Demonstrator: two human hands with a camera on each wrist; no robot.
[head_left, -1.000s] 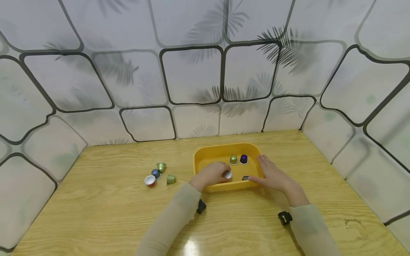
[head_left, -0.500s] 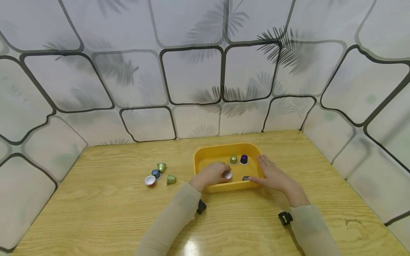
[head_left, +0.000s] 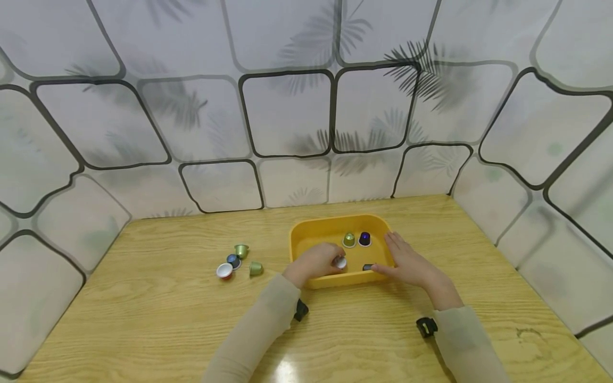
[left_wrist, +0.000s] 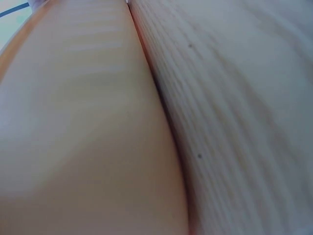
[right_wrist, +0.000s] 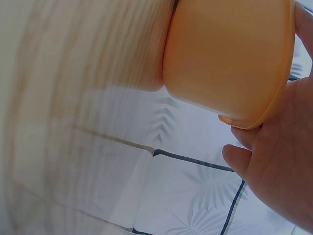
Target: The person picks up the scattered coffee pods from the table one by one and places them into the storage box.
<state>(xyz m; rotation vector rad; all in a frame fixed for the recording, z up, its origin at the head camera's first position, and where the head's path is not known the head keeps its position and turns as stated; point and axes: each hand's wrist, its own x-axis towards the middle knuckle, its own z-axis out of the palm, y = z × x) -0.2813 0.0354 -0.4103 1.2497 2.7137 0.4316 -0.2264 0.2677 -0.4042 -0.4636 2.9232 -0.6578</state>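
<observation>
Within the yellow tray, my left hand pinches a coffee capsule whose white lid faces outward; the rest of that capsule is hidden by the fingers. My right hand holds the tray's right front corner, thumb over the front rim and fingers along the right side, as the right wrist view also shows. A green capsule and a dark purple capsule stand upright at the back of the tray. Near the right thumb lies a dark capsule, partly hidden. The left wrist view shows only tray wall and wood.
Left of the tray, several capsules lie on the wooden table: a green one, a blue one, a red one with its white lid up and another green one. A patterned wall encloses the back and sides.
</observation>
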